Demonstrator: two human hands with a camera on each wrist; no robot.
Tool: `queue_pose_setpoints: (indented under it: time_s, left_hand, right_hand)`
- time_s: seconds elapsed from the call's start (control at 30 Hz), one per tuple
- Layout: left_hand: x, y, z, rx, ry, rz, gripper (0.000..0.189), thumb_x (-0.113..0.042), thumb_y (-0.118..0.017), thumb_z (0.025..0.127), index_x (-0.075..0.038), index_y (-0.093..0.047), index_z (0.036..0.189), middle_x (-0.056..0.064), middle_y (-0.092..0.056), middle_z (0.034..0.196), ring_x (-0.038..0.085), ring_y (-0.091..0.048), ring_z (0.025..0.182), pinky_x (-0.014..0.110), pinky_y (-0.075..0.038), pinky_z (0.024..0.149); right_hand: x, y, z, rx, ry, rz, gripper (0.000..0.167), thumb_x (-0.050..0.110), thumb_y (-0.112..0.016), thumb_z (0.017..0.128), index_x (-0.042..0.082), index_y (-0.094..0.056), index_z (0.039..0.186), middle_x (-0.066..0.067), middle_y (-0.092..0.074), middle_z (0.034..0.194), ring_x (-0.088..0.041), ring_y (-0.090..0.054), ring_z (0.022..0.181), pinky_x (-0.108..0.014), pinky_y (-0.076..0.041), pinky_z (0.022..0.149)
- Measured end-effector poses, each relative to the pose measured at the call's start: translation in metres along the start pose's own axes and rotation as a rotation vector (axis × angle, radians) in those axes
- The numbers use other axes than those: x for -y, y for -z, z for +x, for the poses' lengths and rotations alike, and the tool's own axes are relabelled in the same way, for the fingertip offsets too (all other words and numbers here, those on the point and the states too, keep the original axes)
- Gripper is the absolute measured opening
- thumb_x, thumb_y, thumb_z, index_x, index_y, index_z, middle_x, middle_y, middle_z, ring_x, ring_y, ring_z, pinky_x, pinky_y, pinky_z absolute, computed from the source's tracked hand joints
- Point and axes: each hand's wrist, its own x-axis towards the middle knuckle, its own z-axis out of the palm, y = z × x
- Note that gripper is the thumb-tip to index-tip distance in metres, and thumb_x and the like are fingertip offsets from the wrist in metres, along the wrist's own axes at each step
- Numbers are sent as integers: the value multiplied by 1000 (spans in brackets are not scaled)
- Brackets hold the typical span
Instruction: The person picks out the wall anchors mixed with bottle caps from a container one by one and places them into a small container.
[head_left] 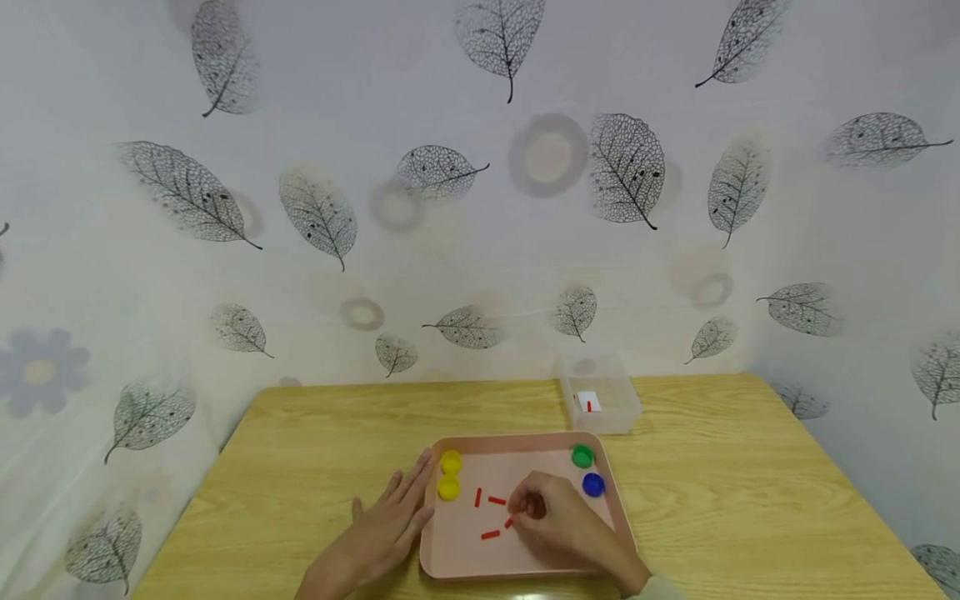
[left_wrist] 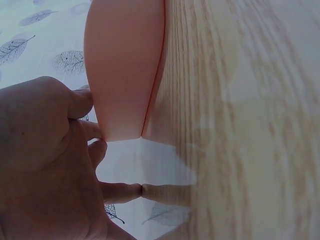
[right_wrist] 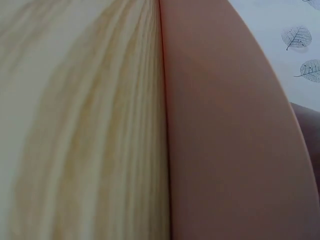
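A pink tray [head_left: 525, 572] lies on the wooden table. My left hand [head_left: 384, 527] is spread along its left edge, fingers stretched out, the thumb at the rim. In the left wrist view, fingers of the left hand [left_wrist: 55, 145] touch the tray's outer wall [left_wrist: 122, 70]. Over the tray's middle, my right hand [head_left: 557, 515] pinches a short red stick [head_left: 509, 522] between thumb and fingertips. Close by lie three more red sticks: an upright one [head_left: 477, 497], a slanted one [head_left: 497, 501] and a lower one [head_left: 491, 535]. The right wrist view shows mostly the tray's wall [right_wrist: 230, 130].
Two yellow round caps [head_left: 449, 475] sit at the tray's upper left. A green cap [head_left: 582, 456] and a blue cap [head_left: 593, 484] are at its upper right. Behind the tray stands a clear plastic box [head_left: 618, 417] holding a white card with a red mark [head_left: 588, 402]. Leaf-patterned cloth hangs behind.
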Motion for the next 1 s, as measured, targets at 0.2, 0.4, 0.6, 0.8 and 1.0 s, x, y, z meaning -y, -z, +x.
queue_pose_setpoints:
  time_s: [0.2, 0.4, 0.6, 0.8, 1.0]
  left_hand:
    - [-1, 0, 1, 11, 14, 9, 63, -49, -32, 111, -27, -12, 167, -8, -6, 172, 45, -26, 150, 93, -7, 93]
    - [1, -1, 2, 23, 31, 13, 63, -51, -31, 111, -28, -12, 167, -8, -7, 172, 44, -26, 151, 93, -8, 93]
    - [1, -2, 2, 27, 42, 18, 64, -52, -31, 110, -28, -13, 167, -7, -8, 172, 44, -27, 151, 93, -9, 93]
    - [1, -2, 1, 27, 44, 19, 64, -52, -32, 110, -27, -13, 167, -7, -8, 172, 44, -27, 150, 93, -9, 93]
    - [2, -3, 3, 27, 50, 23, 64, -54, -30, 110, -30, -12, 167, -8, -8, 172, 44, -27, 151, 93, -8, 93]
  right_hand:
    - [1, 1, 0, 35, 23, -40, 11, 6, -79, 89, 15, -71, 87, 12, -58, 81, 0, -53, 73, -20, -50, 63]
    - [2, 1, 0, 73, -14, -40, 11, 5, -77, 90, 15, -72, 87, 13, -58, 82, 0, -54, 73, -20, -51, 63]
    - [4, 2, 0, 88, -39, -32, 11, 7, -76, 90, 15, -71, 87, 12, -58, 83, -1, -55, 73, -20, -51, 64]
    - [3, 4, -1, 80, -50, -17, 10, 9, -76, 90, 17, -70, 88, 13, -59, 83, -2, -55, 74, -21, -52, 65]
    - [7, 9, -3, 26, -16, -43, 10, 9, -76, 90, 17, -69, 89, 10, -62, 85, -2, -56, 78, -21, -52, 69]
